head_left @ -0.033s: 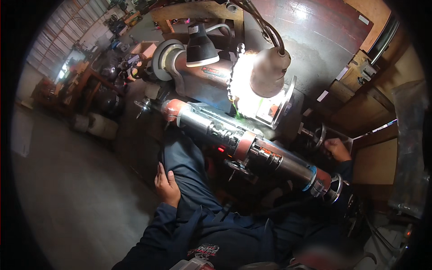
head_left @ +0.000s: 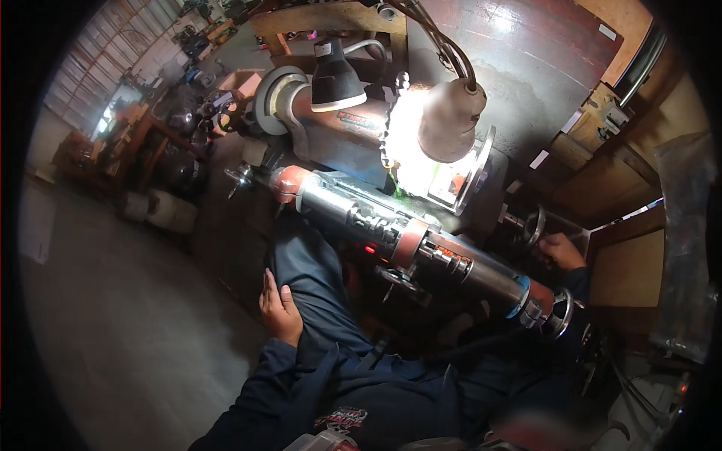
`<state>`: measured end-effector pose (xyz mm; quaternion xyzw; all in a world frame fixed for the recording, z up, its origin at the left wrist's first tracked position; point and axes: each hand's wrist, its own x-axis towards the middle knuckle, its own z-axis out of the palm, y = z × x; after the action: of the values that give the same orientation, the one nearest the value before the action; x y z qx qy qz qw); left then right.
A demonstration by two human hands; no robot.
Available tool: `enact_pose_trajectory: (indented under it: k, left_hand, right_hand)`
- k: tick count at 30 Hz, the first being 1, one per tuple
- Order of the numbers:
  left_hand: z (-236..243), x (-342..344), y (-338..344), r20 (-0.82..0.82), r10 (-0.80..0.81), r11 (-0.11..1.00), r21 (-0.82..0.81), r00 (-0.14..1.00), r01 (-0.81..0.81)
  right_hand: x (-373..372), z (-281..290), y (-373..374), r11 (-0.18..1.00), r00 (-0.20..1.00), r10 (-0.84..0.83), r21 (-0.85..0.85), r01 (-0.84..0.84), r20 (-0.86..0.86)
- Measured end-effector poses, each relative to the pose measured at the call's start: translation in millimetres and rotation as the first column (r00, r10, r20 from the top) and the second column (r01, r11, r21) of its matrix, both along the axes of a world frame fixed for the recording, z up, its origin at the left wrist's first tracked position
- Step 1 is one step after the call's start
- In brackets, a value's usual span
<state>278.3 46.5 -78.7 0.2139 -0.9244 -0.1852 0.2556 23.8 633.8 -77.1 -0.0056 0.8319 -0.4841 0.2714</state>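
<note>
My left hand rests on my left thigh, its fingers stretched out along the dark trousers and holding nothing. At the right, my right hand is curled closed at the edge of a metal handwheel; the exact spot it grips is partly hidden by the fingers. Between my arms and the machine runs a long steel cylindrical assembly with red collars. A smaller handwheel sits below its middle, and another handwheel is at its right end.
Behind the assembly stands a grinding machine with a round wheel. A black lamp and a lit pale lamp hang over it. Wooden panels close off the right side. Cluttered benches stand at the far left.
My right hand has shifted very slightly at the handwheel's edge. My left hand and the machine stay as they were.
</note>
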Motion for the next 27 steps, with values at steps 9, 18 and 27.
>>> enact_pose_trajectory:
  k: [9, 18, 27]
  left_hand:
    - [20.8, -26.0, 29.1, 0.069, -0.23, 0.915, -0.325, 0.971, 0.24]
    - [-33.0, -73.9, 157.7, 0.026, -0.514, 0.085, 0.996, 0.857, 0.021]
    - [-74.8, -57.2, 186.5, 0.129, -0.223, 0.694, 0.717, 0.966, 0.065]
  right_hand:
    - [-39.6, -141.7, 49.2, 0.858, 0.862, 0.219, 0.512, 0.054, -0.457]
    - [1.9, -16.9, 1.6, 0.871, 0.853, -0.447, -0.35, 0.346, -0.269]
    - [14.7, -51.5, -22.1, 0.928, 0.991, -0.052, 0.36, 0.094, -0.126]
